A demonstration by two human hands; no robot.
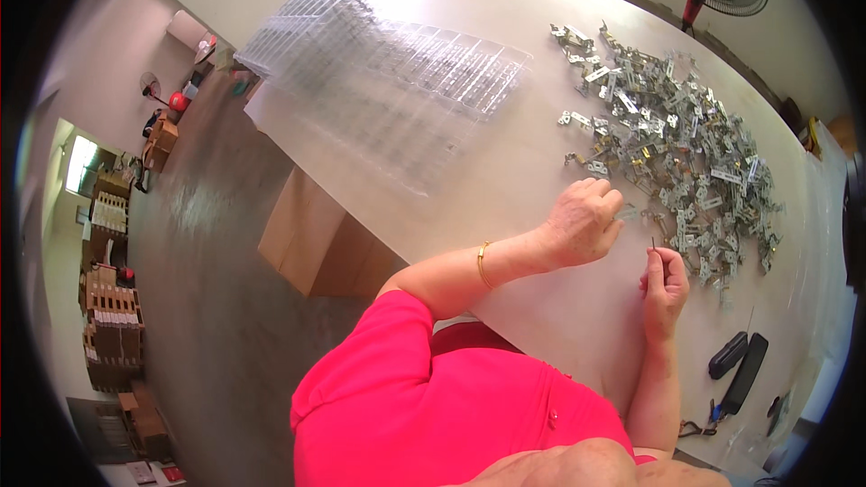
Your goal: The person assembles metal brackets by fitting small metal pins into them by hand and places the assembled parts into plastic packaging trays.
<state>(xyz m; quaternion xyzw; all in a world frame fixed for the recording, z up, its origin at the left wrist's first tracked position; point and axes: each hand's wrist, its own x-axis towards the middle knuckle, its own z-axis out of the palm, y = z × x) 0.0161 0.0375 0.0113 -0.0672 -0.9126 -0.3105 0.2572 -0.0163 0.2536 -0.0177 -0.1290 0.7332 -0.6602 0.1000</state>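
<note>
On the pale table (505, 180), I see left hand (585, 221) curled on a bracket (627, 213), right hand (665, 284) pinching a thin pin (654, 244); best to align before pushing.

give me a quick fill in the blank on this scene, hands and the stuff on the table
1. The right hand pinches a thin ____ between its fingertips.
2. The left hand reaches into the heap of small ____ brackets.
3. Stacked clear plastic trays lie at the table's ____ end from the person.
4. The left wrist wears a ____ bangle.

Missing words: pin; metal; far; gold
</note>
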